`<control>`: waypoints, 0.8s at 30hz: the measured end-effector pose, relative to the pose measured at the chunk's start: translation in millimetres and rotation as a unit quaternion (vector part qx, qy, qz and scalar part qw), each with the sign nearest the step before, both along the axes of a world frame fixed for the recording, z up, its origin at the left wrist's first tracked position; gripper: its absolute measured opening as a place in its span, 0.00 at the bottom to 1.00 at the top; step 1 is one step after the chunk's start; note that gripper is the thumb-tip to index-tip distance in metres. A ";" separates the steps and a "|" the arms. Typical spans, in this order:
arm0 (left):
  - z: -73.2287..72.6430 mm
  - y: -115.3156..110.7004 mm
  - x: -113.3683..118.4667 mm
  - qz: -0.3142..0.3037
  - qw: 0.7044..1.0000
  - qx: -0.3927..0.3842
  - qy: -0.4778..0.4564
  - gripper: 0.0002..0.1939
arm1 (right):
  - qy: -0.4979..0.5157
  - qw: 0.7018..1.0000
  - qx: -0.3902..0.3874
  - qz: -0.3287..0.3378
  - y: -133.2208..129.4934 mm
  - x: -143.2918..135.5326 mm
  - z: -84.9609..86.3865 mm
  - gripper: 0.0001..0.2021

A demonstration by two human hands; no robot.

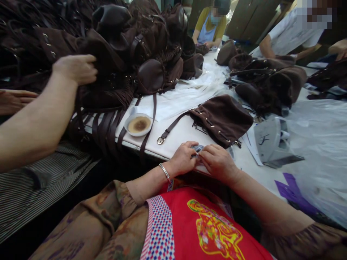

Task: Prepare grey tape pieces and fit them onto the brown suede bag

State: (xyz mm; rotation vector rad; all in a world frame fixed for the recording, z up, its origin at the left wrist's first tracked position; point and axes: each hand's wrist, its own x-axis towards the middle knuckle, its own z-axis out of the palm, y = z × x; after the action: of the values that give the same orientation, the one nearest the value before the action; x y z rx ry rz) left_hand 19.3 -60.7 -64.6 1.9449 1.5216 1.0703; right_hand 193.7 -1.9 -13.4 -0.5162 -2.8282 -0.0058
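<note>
At the table's front edge my left hand (183, 158), with a silver bangle on its wrist, is closed on a small bluish-grey, partly see-through thing (197, 148), whose kind I cannot make out. My right hand (218, 160) meets it there, its fingertips pinched together at the same thing. Just beyond both hands a dark brown drawstring bag (223, 117) lies on its side, with metal eyelets along its mouth. Its buckled strap (173, 126) stretches left across the white tabletop (168, 146).
A co-worker's arm (40, 121) reaches in from the left toward a tall heap of brown bags (151, 39). A bowl of brownish paste (138, 125) stands near the edge, beside hanging straps. To the right are a grey-white holder (268, 141), plastic sheeting (320, 122) and more bags (271, 79).
</note>
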 end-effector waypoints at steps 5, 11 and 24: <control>0.8 -0.1 -1.0 -0.006 1.000 -0.002 -0.001 0.05 | 0.009 0.999 -0.036 0.005 11.4 -5.8 6.1 0.11; 2.8 1.0 -1.6 -0.012 1.000 -0.002 0.010 0.05 | -0.026 0.995 0.073 0.062 11.9 -10.0 4.7 0.09; -1.8 -0.3 -3.0 -0.005 1.000 -0.013 0.015 0.04 | -0.041 0.978 -0.201 0.034 24.5 -9.1 12.2 0.11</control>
State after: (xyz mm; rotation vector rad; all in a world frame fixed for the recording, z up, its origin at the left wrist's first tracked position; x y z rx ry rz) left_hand 16.3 -61.0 -66.4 1.9575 1.5316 1.0163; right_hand 184.6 22.6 -1.2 -0.5092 -2.9330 0.5813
